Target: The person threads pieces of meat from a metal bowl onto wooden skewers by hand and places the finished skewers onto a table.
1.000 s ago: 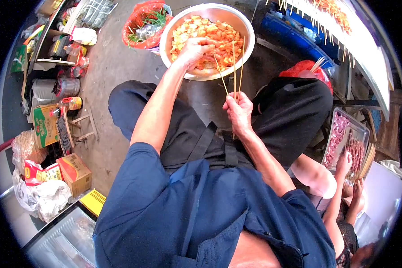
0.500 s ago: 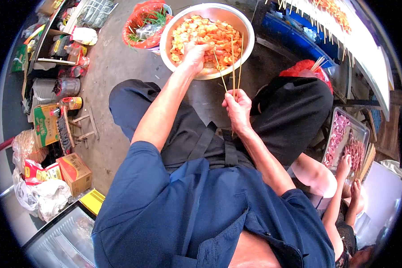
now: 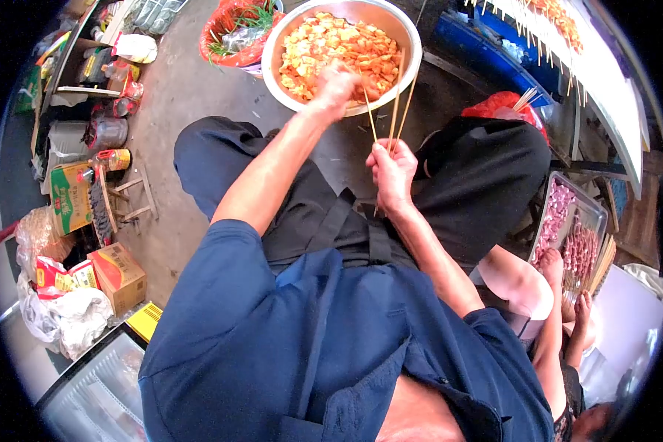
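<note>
A wide metal bowl (image 3: 417, 55) holds a heap of orange, sauce-coated chunks (image 3: 346, 44) that look like marinated meat. My left hand (image 3: 334, 92) is over the near side of the bowl, blurred, with its fingers bent together near the tip of one skewer. Whatever is between those fingers is hidden by the blur. Just in front of my lap, my right hand (image 3: 393, 171) is closed around three thin wooden skewers (image 3: 395, 110). They fan upward toward the bowl, and their shafts look bare.
Left of the bowl stands a bucket lined with a red bag (image 3: 252, 53), with greens inside. A white table (image 3: 619, 96) with loaded skewers is at upper right. At right, another person's hand (image 3: 551, 261) is by a metal tray (image 3: 600, 214) of meat. Cartons (image 3: 118, 276) and bottles line the left.
My left hand has come out of the chunks toward me and closer to the skewer tips. The skewers in my right hand tilt more to the right, and the view has shifted slightly.
</note>
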Tool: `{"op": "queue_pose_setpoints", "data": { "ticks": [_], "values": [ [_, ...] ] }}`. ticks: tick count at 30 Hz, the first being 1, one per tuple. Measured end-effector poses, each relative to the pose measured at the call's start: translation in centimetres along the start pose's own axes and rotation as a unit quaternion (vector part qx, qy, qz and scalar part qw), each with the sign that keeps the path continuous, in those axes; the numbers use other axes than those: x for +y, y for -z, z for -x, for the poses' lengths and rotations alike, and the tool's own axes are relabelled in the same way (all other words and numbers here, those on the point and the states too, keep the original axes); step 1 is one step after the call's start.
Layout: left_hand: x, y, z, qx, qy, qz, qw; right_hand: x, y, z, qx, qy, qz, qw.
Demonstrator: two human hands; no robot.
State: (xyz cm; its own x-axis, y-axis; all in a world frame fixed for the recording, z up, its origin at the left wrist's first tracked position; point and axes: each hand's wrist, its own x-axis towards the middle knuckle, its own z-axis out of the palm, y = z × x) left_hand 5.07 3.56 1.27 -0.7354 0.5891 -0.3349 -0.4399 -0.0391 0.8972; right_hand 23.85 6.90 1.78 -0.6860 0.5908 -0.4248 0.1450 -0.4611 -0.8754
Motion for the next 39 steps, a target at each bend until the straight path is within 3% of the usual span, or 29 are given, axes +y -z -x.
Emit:
{"op": "queue_pose_setpoints", "data": {
  "ticks": [2,4,10,14,16,20,22,24,25,26,28,30,32,34,36,38,39],
  "values": [
    [-0.1,-0.7,0.9,0.023,0.011,0.077,0.997,-1.5,-0.6,-0.9,0.001,-0.015,-0.042,0.999],
    [1.3,-1.6,1.5,0.0,-0.047,0.089,0.995,-1.9,-1.0,-1.7,-0.015,-0.014,-0.046,0.999],
    [1.8,-1.8,1.9,-0.014,0.008,0.075,0.997,-2.2,-2.1,-3.3,-0.019,-0.023,-0.086,0.996],
    [1.9,-1.8,1.7,-0.029,-0.015,0.077,0.996,-3.7,-3.3,-4.7,-0.02,-0.005,-0.108,0.994],
    [1.8,-0.7,0.6,-0.015,-0.026,0.063,0.998,-3.9,-3.4,-4.9,-0.07,-0.008,-0.145,0.987],
    [3.5,0.7,-0.2,0.01,-0.05,0.056,0.997,-2.2,-1.4,-3.9,-0.088,-0.033,-0.044,0.995],
    [2.9,2.3,-1.8,0.03,-0.05,0.082,0.995,-1.8,-0.7,-2.8,-0.059,-0.04,-0.073,0.995],
    [2.7,3.6,-2.4,0.086,-0.18,-0.143,0.969,-2.0,-0.3,-2.5,-0.041,-0.038,-0.081,0.995],
    [2.7,4.6,-2.5,0.118,-0.146,-0.36,0.914,-2.1,-0.1,-2.4,-0.033,-0.026,-0.081,0.996],
    [2.3,4.5,-2.5,0.116,-0.147,-0.362,0.913,-2.3,0.1,-2.6,-0.028,-0.014,-0.081,0.996],
    [1.6,4.6,-2.2,0.065,-0.155,-0.536,0.827,-2.7,0.4,-2.4,-0.026,-0.005,-0.074,0.997],
    [0.8,4.0,-2.3,0.06,-0.119,-0.535,0.834,-2.6,0.7,-2.2,-0.02,-0.009,-0.076,0.997],
    [-0.5,3.8,-3.2,0.08,-0.222,-0.624,0.745,-2.2,1.1,-1.6,-0.013,-0.013,-0.071,0.997],
    [-0.8,3.7,-3.4,0.042,-0.227,-0.612,0.757,-1.5,1.5,-1.2,-0.019,-0.019,-0.07,0.997],
    [-2.2,4.2,-4.6,0.029,-0.252,-0.685,0.683,-1.5,1.5,-1.0,-0.012,-0.019,-0.061,0.998],
    [-2.5,4.3,-5.2,0.038,-0.244,-0.683,0.688,-1.4,1.5,-1.1,-0.018,-0.017,-0.063,0.998],
    [-2.3,4.3,-5.0,0.044,-0.23,-0.659,0.715,-1.4,1.6,-1.1,-0.023,-0.011,-0.067,0.997]
  ]
}}
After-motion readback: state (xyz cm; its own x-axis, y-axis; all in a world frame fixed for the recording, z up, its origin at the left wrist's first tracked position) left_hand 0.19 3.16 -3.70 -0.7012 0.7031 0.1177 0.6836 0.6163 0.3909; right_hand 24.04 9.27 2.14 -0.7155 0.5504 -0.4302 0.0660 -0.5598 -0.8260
